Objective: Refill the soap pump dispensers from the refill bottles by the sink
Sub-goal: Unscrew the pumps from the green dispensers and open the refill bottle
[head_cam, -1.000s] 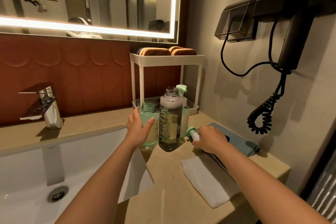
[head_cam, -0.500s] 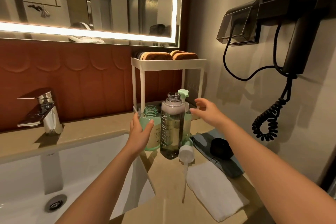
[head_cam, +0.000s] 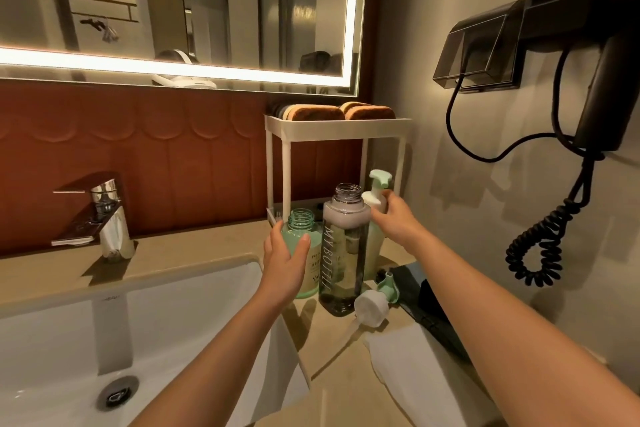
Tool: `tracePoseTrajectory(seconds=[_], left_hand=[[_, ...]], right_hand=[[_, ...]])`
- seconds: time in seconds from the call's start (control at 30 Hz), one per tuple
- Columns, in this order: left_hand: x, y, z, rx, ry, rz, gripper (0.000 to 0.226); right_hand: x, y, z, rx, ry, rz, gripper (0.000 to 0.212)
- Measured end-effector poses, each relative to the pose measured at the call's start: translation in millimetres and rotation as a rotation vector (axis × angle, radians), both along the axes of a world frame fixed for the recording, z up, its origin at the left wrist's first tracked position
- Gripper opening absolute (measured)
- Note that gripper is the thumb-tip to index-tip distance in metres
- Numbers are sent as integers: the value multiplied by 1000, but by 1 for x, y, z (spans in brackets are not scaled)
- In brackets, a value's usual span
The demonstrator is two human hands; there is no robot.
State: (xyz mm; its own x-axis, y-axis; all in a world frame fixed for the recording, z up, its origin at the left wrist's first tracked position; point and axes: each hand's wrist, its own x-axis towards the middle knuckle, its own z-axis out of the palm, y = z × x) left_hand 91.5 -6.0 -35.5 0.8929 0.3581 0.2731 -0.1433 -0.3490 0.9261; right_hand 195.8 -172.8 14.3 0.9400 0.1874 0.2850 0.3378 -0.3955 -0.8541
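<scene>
The left hand (head_cam: 284, 263) grips the open green dispenser (head_cam: 302, 219) steady; the right hand (head_cam: 398, 220) clasps the pump (head_cam: 374, 198) of the pale dispenser (head_cam: 376, 243), probably to unscrew it

Everything's bunched at the right end of your counter (head_cam: 207, 250), right of the sink (head_cam: 194, 315).
The short bottle (head_cam: 306, 263) is leftmost with your left hand (head_cam: 285, 260) round it, the tall bottle (head_cam: 344, 253) is right beside it, and the pump bottle (head_cam: 375, 215) is just behind that, in your right hand (head_cam: 398, 218). The rack (head_cam: 332, 130) stands behind all three, with sponges (head_cam: 318, 113) on top. A loose pump head (head_cam: 371, 307) lies by the tall bottle's front right, and a cloth (head_cam: 415, 378) lies in front of that. The faucet (head_cam: 105, 215) sits behind the sink.
</scene>
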Motion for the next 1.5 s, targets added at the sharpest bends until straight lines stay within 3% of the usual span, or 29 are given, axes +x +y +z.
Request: tracePoseTrajectory(seconds=[0.2, 0.33, 0.4, 0.47, 0.6, 0.73, 0.9, 1.2, 1.4, 1.5], left_hand=[[-10, -2, 10, 21, -16, 32, 61], [-23, -5, 26, 32, -71, 39, 59], [-37, -6, 36, 65, -119, 35, 56], [-51, -9, 42, 117, -167, 2, 53], [-84, -12, 47, 200, -148, -167, 50], [-114, -15, 34, 252, -32, -363, 69], [-142, -22, 3, 185, 10, -503, 93], [-156, -33, -32, 45, -37, -372, 70], [-152, -45, -41, -30, -68, -345, 80], [-155, -52, -44, -49, -76, -310, 86]], right_hand=[[-23, -18, 34, 251, -101, -105, 52], [-58, -34, 55, 286, -223, -138, 38], [-81, -41, 61, 335, -249, -131, 43], [-102, -46, 60, 339, -255, -132, 49], [-148, -46, 46, 294, -204, -5, 39], [-186, -33, 21, 234, -105, 113, 52], [-220, -16, -4, 190, -40, 260, 32], [-245, -4, -26, 76, -28, 335, 27], [-244, 0, -17, 126, 1, 282, 42], [-241, 6, -18, 166, 33, 243, 33]])
